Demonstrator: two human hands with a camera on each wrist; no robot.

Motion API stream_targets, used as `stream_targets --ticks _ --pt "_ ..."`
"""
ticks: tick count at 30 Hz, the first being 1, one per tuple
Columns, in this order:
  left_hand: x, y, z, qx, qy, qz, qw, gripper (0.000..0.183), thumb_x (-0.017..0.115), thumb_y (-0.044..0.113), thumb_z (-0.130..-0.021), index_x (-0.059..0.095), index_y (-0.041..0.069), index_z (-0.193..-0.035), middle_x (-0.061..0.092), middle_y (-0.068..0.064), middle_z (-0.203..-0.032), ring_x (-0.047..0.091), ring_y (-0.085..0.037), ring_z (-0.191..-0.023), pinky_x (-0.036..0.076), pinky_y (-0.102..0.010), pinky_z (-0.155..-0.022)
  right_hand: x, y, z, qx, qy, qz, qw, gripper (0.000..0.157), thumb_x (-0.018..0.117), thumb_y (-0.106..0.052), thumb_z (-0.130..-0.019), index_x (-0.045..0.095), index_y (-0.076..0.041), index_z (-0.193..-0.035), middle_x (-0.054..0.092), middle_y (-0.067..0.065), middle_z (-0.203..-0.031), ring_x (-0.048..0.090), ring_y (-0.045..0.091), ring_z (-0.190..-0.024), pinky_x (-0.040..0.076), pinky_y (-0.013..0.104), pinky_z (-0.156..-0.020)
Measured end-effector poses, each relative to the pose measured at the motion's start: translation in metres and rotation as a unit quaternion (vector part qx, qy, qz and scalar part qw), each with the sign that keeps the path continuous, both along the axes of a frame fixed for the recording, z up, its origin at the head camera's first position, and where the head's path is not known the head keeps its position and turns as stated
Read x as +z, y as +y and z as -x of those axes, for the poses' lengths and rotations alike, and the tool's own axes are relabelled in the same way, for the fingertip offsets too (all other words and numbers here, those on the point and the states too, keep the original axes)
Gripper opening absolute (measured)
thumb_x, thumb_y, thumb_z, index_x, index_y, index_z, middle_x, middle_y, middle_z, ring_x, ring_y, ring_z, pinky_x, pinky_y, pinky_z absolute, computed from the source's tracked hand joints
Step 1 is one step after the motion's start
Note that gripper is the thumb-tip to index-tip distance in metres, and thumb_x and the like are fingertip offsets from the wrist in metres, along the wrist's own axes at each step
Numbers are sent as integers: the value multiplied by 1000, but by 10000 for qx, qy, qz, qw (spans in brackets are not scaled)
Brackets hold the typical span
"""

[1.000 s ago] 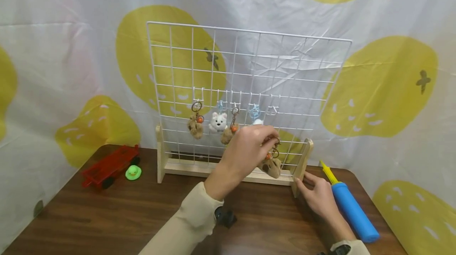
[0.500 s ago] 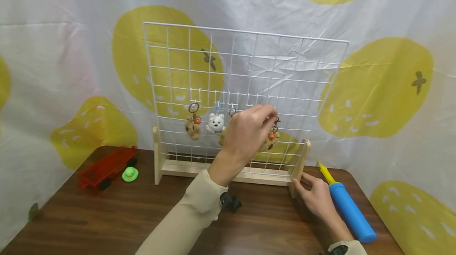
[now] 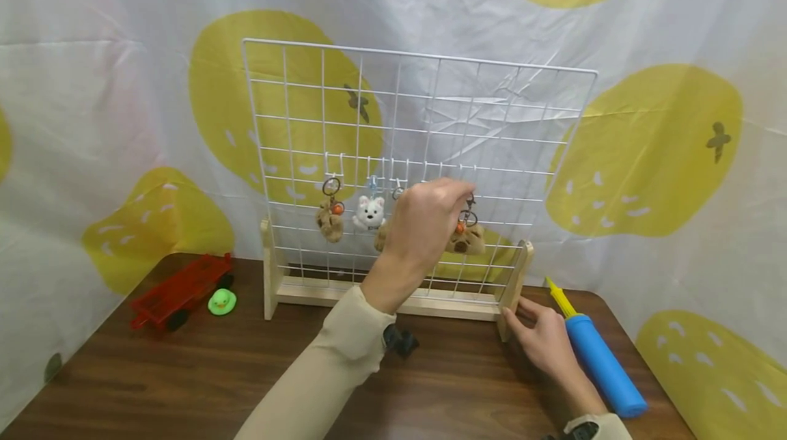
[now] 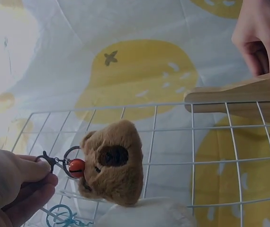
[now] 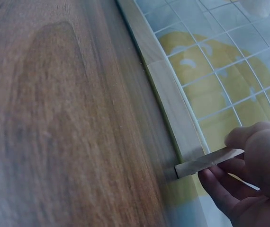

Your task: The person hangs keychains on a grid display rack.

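Note:
A brown plush bear keychain [image 4: 116, 163] with an orange bell [image 4: 76, 167] dangles from the clasp that my left hand [image 3: 424, 221] pinches between thumb and finger, in front of the white wire grid rack [image 3: 393, 132]. In the left wrist view my thumb and finger [image 4: 40, 168] are on the dark clasp. My right hand [image 3: 547, 337] grips the wooden side foot [image 5: 206, 163] at the rack's right end. On the rack's hooks hang a bear keychain [image 3: 330, 221] and a white dog keychain [image 3: 371, 212]; another bear is mostly hidden behind my left hand.
A red toy wagon [image 3: 181, 290] and a green rubber duck [image 3: 222, 302] stand on the brown table [image 3: 184, 378] to the left. A blue hand pump [image 3: 605, 365] with a yellow nozzle lies beside my right hand. A patterned curtain [image 3: 652, 9] surrounds the table.
My left hand has raised the bear keychain from low by the rack's base up toward the hook row at right. The right hand keeps its grip on the wooden foot.

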State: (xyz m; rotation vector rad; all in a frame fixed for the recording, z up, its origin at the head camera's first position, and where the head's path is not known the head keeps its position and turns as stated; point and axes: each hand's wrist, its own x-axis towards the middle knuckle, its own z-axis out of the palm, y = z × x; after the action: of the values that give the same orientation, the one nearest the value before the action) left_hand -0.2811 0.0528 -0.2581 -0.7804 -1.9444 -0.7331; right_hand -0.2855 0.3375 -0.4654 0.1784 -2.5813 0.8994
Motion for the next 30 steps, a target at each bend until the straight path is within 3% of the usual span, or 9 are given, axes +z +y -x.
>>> stream_targets --ticks 11,15,20,23,30 --pt "5 7 -1 973 -18 626 9933 23 68 3 -104 84 17 -112 84 -1 -112 82 -13 -95 65 -20 -81 1 -1 0 -3 -24 31 10000 42 76 -23 -103 72 0 -138 80 21 -121 76 39 -118 63 58 -96" --pt "5 9 0 1007 -88 561 9933 22 66 4 -106 84 16 -110 84 -1 -99 78 -11 -76 61 -17 -64 0 -1 0 -17 -14 16 10000 40 76 -23 -103 73 0 -136 80 20 -119 77 38 -117 63 57 -95" --pt "4 10 1 972 -35 397 9945 18 65 13 -109 82 15 -104 75 2 -70 59 -8 -50 44 -14 -46 0 -1 0 -4 35 22 10000 39 77 -22 -102 74 0 -135 81 20 -118 77 37 -115 63 57 -94" --pt "4 10 1 933 76 319 9951 16 67 17 -108 81 15 -99 73 2 -67 57 -7 -48 43 -14 -45 0 -1 1 -8 45 17 10000 39 77 -22 -102 74 0 -135 81 20 -118 76 36 -116 62 58 -96" --pt "5 12 -1 1009 105 368 9942 22 64 11 -108 81 16 -95 71 3 -65 55 -8 -48 41 -16 -43 0 -1 0 -37 -7 13 10000 40 77 -23 -103 73 0 -136 80 20 -119 76 38 -117 62 58 -97"
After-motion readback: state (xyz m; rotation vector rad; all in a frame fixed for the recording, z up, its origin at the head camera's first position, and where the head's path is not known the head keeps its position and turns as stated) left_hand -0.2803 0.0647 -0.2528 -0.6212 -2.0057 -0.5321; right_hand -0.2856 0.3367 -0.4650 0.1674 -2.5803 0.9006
